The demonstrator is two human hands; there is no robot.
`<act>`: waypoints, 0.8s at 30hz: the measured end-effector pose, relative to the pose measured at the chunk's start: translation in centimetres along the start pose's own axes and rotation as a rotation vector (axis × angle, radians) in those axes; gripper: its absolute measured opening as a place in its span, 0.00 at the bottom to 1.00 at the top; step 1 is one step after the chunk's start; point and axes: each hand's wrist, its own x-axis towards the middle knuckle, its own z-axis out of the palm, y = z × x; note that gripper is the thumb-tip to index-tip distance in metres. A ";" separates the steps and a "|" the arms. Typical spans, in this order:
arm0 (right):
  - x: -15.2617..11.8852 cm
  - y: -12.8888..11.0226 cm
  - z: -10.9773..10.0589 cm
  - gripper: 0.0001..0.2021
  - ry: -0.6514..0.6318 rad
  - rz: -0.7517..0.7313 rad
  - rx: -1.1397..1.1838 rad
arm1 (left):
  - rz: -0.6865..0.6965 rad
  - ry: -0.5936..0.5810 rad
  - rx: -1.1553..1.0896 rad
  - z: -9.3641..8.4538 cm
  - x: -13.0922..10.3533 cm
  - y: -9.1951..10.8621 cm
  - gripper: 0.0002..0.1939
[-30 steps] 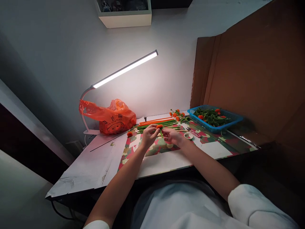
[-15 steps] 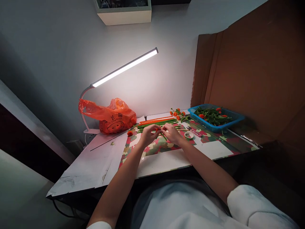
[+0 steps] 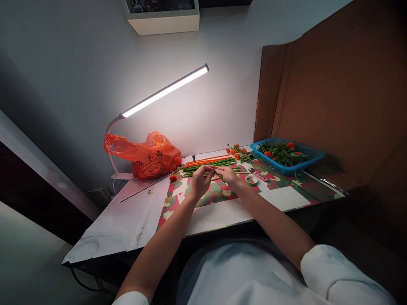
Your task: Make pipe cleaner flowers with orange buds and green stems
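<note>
My left hand [image 3: 201, 183] is closed, its thumb and fingertips pinching a small orange piece [image 3: 211, 167] at the top of a green stem [image 3: 220, 176]. Fingertips of my right hand [image 3: 228, 175] are pinched together on the same stem, close against the left fingers; its lower end slants down between both hands. The fingers hide most of the join. Just behind the hands lie several long green stems [image 3: 219, 162] and orange strips [image 3: 206, 160]. Right of my right hand are a roll of pale green tape [image 3: 251, 180] and pink-handled cutters [image 3: 260, 175].
An orange plastic bag [image 3: 155, 163] stands at the back left beside a lit desk lamp [image 3: 165, 90]. One orange flower head [image 3: 173, 178] lies near it. Orange flowers [image 3: 234, 151] and a blue basket [image 3: 288, 170] of greenery sit at the back right, before a cardboard panel [image 3: 318, 101].
My left hand has turned more upright and shifted slightly right. My right hand's fingers have flattened and lowered a little around the stem. The view has moved slightly.
</note>
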 end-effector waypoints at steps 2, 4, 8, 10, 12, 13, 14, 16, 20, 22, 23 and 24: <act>-0.1 0.1 0.3 0.15 0.031 0.036 -0.026 | -0.004 0.021 0.001 0.4 -0.2 -0.2 0.07; -0.2 0.0 0.5 0.13 0.122 0.032 -0.093 | -0.021 0.037 -0.005 0.7 -0.3 -0.5 0.07; -0.3 -0.2 -0.1 0.10 0.182 -0.015 -0.145 | -0.213 0.067 -0.115 0.6 -0.3 -1.1 0.11; -0.1 -0.4 -0.9 0.12 0.061 -0.009 -0.029 | -0.385 0.072 -0.216 0.4 -0.1 -1.1 0.15; 0.1 -0.4 -1.6 0.13 0.051 -0.038 0.034 | -0.510 0.079 -0.292 0.1 0.1 -0.8 0.18; 0.2 -0.4 -1.9 0.13 0.075 -0.062 0.041 | -0.544 0.085 -0.317 0.0 0.2 -0.7 0.19; 0.2 -0.3 -2.0 0.13 0.092 -0.094 0.033 | -0.564 0.092 -0.335 -0.1 0.3 -0.5 0.20; 0.2 -0.2 -1.9 0.12 0.115 -0.159 -0.046 | -0.575 0.085 -0.367 0.0 0.3 -0.3 0.21; -0.3 -0.2 -1.4 0.07 0.100 -0.284 -0.314 | -0.543 0.033 -0.376 0.2 0.1 0.0 0.22; -0.5 -0.4 -1.3 0.07 0.085 -0.339 -0.403 | -0.513 0.008 -0.326 0.2 0.1 0.2 0.22; -0.6 -0.4 -1.4 0.07 0.074 -0.365 -0.439 | -0.497 -0.006 -0.300 0.1 0.1 0.3 0.22; -0.6 -0.4 -1.4 0.07 0.064 -0.390 -0.473 | -0.482 -0.020 -0.281 0.0 0.2 0.4 0.21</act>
